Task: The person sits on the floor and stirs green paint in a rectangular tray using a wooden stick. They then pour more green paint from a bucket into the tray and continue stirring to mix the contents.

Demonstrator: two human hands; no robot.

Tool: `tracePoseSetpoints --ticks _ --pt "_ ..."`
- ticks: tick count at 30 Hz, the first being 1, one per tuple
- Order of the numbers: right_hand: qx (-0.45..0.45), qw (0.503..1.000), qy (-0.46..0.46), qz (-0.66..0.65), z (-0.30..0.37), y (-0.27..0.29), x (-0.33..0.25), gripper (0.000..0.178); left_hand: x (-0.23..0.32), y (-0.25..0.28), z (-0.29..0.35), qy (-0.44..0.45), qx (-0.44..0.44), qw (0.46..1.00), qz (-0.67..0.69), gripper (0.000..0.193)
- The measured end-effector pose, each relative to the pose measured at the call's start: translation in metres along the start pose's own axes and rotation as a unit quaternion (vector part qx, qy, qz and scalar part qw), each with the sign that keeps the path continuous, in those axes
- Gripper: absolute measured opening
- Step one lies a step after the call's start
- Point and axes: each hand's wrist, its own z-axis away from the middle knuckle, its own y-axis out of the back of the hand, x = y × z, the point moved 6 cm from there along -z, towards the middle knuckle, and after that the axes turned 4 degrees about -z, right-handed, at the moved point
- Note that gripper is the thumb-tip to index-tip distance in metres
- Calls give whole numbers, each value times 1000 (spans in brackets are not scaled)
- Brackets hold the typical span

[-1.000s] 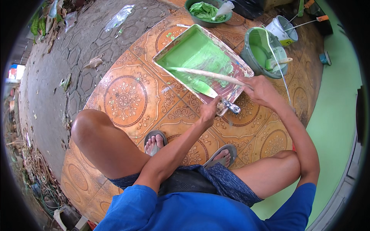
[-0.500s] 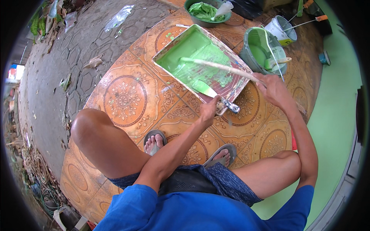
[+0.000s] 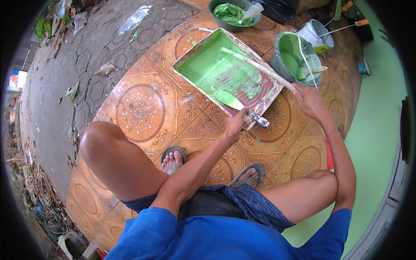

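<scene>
A shallow paint tray [image 3: 269, 90] holds wet green paint, thickest at its far end; reddish ridges show through nearer me. My left hand [image 3: 236, 123] is closed on the tray's near edge. Right beside that hand lies a scraper [image 3: 236, 103], its paint-smeared blade inside the tray and its handle over the rim. In my right hand [image 3: 308, 99] is a long pale stick [image 3: 260, 68], gripped at its near end. The stick slants across the tray's right side, its far tip coated in green.
Right of the tray stands a bucket [image 3: 281, 65] of green paint with a paintbrush [image 3: 318, 69] across it. Behind are a white bucket [image 3: 313, 35] and a green basin [image 3: 236, 27] holding crumpled green material. A green wall [image 3: 368, 121] borders the right; patterned tiles [image 3: 138, 110] lie underneath.
The stick's tip has swung right and away from me, from the tray's middle toward its right side. My right hand has shifted slightly; my left hand and the scraper stay put.
</scene>
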Motion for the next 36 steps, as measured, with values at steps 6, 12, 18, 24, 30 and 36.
tracePoseSetpoints --ticks 6,12,18,24,30,36 --pt "-79 996 3 -46 -3 -18 11 31 2 -2 4 -7 13 1000 10 51" --pt "-60 997 -29 -29 -6 -14 11 31 -2 -2 -1 10 -18 1000 18 46" --pt "-57 998 23 9 -4 -14 -1 28 -5 2 -8 14 -3 1000 12 46" --pt "71 975 67 198 -4 -10 11 29 4 -6 7 15 -18 1000 18 45" --pt "-32 986 39 156 -5 -9 -15 37 2 -2 4 14 -10 1000 6 44" --pt "-60 997 34 47 -3 -8 -26 36 -5 4 -7 4 26 1000 -17 47"
